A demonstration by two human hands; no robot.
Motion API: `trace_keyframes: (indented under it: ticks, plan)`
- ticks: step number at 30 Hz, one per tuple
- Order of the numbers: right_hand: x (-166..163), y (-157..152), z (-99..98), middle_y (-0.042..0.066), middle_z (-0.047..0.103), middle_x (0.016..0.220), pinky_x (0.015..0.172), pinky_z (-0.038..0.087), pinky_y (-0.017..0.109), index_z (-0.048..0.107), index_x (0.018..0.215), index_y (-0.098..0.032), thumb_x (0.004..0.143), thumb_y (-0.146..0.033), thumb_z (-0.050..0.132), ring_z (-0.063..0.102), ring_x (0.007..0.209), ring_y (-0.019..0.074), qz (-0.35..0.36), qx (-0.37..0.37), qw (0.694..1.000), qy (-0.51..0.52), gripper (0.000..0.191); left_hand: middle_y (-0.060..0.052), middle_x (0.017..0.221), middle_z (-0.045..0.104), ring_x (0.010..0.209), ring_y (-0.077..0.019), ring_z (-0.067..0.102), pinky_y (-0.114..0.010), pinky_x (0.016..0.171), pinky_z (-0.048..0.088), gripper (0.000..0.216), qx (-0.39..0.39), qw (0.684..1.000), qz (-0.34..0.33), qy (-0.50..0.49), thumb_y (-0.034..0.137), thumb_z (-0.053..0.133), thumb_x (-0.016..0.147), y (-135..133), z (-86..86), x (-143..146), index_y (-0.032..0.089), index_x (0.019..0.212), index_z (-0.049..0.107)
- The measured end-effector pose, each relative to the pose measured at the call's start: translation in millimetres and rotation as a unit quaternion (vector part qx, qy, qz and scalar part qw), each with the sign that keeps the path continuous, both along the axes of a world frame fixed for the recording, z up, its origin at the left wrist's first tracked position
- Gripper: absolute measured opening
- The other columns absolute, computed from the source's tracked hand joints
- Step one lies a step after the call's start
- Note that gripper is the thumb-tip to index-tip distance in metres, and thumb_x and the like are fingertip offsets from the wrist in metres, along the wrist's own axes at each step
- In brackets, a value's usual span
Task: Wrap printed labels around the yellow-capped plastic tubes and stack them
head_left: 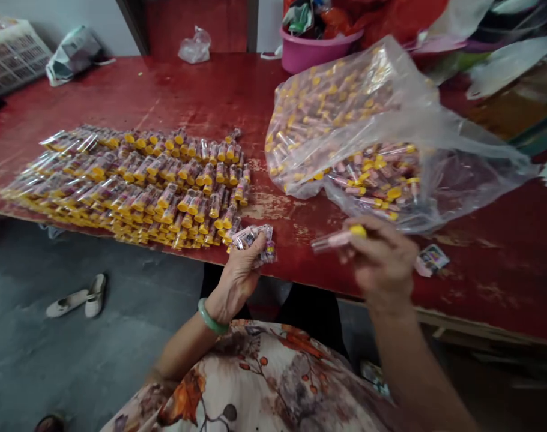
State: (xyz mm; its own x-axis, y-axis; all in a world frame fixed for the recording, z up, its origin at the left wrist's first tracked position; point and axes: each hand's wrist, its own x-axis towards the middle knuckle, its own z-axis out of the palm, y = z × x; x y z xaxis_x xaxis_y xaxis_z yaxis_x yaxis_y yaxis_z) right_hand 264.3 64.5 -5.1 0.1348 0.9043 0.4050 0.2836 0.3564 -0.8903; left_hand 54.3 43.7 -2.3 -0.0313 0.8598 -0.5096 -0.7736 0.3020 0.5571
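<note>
My L hand (241, 261) gripped sm. packets (268, 247), R hand (383, 258) pinched 1 tube (336, 240); stacked tubes (165, 195) nr table's (165, 90) front edge cld've slid off if bumped.

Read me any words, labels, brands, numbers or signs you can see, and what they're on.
No text is readable.
Printed wrappers in the left hand: too small.
Loose printed piece on the red table: too small.
Tube in the right hand: blurred.
Stacked tubes: markings too small.
</note>
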Motion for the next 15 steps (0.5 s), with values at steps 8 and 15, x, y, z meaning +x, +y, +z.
trace_keyframes:
  ticks: [8, 15]
  plan:
    - [-64, -61, -1.4, 0.005, 0.063, 0.09, 0.065, 0.05, 0.029, 0.068, 0.092, -0.02, 0.075, -0.015, 0.068, 0.061, 0.08, 0.0174, 0.049, 0.033, 0.995, 0.084, 0.017, 0.0, 0.078, 0.07, 0.066, -0.011, 0.064, -0.023, 0.066, 0.052, 0.03, -0.017, 0.997, 0.055, -0.048, 0.021, 0.086, 0.059, -2, 8.4, 2, 0.014, 0.08, 0.066]
    - [-77, -70, -12.8, 0.003, 0.064, 0.091, 0.059, 0.055, 0.029, 0.065, 0.097, -0.02, 0.073, -0.01, 0.069, 0.064, 0.076, 0.0168, -0.024, 0.112, 0.991, 0.065, 0.026, -0.001, 0.078, 0.071, 0.068, -0.0111, 0.065, -0.023, 0.071, 0.052, 0.024, -0.017, 0.995, 0.071, -0.067, 0.018, 0.084, 0.062, -11, 17.2, -1, 0.013, 0.079, 0.068]
